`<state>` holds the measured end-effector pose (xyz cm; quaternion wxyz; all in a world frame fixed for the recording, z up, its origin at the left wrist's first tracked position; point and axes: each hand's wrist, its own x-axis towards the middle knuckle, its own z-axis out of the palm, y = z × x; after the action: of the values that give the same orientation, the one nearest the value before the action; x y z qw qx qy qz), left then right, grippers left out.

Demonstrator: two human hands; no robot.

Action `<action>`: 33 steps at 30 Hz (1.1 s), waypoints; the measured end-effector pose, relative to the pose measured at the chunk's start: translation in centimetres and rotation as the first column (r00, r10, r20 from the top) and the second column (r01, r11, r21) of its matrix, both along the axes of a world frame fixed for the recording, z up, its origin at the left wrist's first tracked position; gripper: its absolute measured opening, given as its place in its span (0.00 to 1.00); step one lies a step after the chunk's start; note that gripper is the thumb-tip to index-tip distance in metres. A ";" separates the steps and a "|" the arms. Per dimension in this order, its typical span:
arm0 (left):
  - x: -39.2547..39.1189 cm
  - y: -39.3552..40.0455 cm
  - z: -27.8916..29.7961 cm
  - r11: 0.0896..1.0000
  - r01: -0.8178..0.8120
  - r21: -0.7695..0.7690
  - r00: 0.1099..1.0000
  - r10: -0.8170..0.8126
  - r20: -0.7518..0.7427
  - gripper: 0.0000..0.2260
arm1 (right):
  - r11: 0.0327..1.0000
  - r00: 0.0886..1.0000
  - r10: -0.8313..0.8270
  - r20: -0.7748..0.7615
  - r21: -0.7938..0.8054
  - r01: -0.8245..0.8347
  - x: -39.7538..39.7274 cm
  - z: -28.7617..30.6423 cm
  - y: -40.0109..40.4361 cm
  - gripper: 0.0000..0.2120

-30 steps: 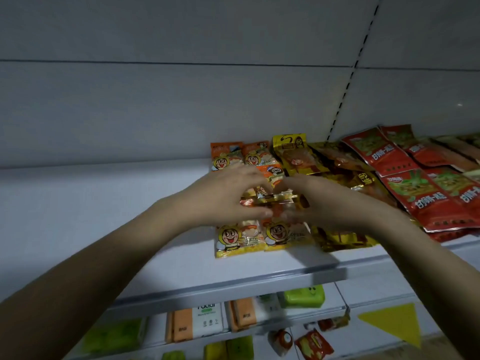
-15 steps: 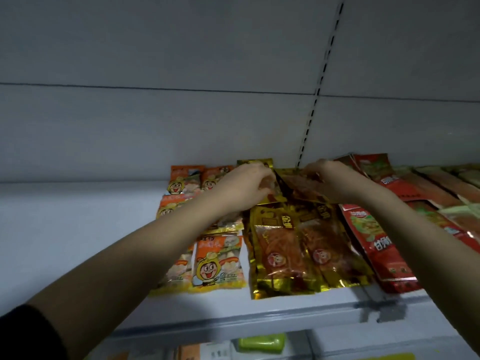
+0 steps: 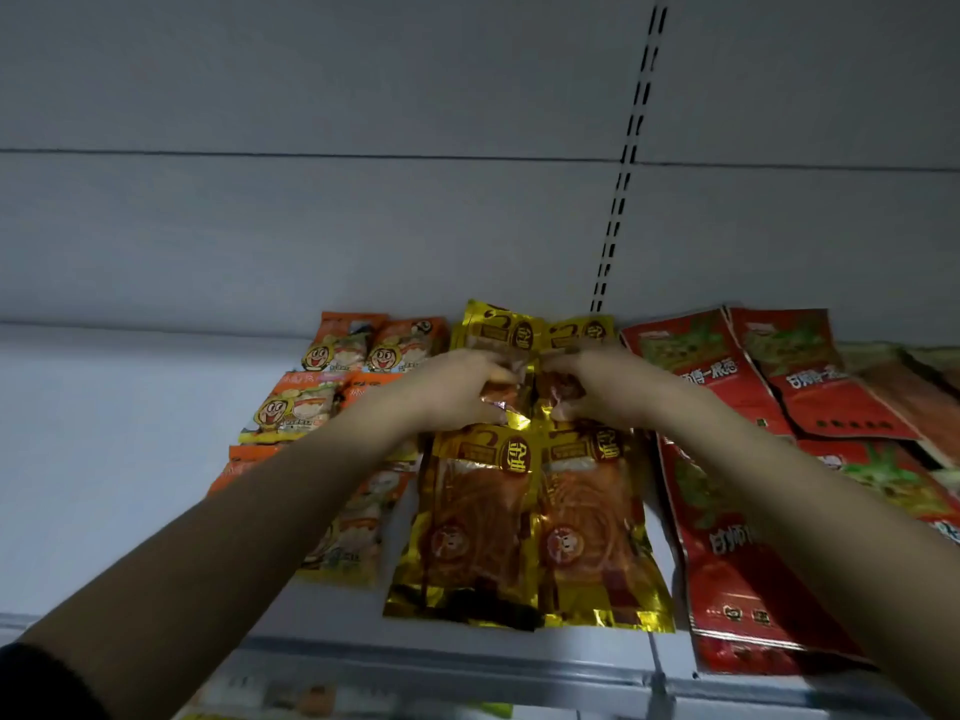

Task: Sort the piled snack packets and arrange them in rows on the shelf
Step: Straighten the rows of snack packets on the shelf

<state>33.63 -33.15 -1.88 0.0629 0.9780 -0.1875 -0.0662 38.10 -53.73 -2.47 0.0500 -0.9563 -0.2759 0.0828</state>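
A person reaches both bare arms up to a white shelf (image 3: 130,459) seen from a head-worn camera. The left hand (image 3: 457,389) rests on the rear left gold packet (image 3: 493,332), its fingers curled down over the foil and seeming to pinch it. The right hand (image 3: 597,387) does the same on the rear right gold packet (image 3: 582,332), just beside the first; how firmly either hand grips cannot be told. In front of them two more gold packets (image 3: 530,527) lie flat side by side, touching, reaching the shelf's front edge. To the left, orange cartoon-face packets (image 3: 332,387) lie in two loose columns, partly hidden by the left forearm. To the right, red packets (image 3: 727,537) lie overlapping and skewed, with more pale ones at the far right edge. The step in hand appears to be squaring the back pair of gold packets into line behind the front pair. The next move probably calls for pressing them flat and level against the back wall, then turning to the untidy red packets, which look unsorted still.
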 end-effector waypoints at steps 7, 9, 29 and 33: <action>0.8 0.2 -0.1 0.998 -0.020 0.052 1.000 0.021 -0.022 0.28 | 0.999 0.999 0.041 0.014 -0.018 -0.041 0.1 1.1 0.1 0.33; 0.9 0.2 -0.2 0.999 -0.030 0.042 0.999 0.030 -0.010 0.27 | 0.999 0.999 0.032 0.030 -0.010 -0.031 0.0 0.8 0.3 0.32; -9.7 0.3 2.2 0.994 0.105 -0.040 0.989 -0.108 -0.096 0.22 | 0.990 0.986 0.049 -0.161 -0.123 -0.070 -13.0 4.0 -0.7 0.23; -10.5 0.6 2.0 0.996 0.070 -0.060 0.996 -0.073 -0.051 0.20 | 0.998 0.986 -0.031 -0.163 -0.050 0.023 -14.2 3.9 -1.4 0.24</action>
<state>23.10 -32.52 0.09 0.0939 0.9663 -0.2227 -0.0890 23.93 -55.16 1.44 0.0504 -0.9509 -0.2558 0.1669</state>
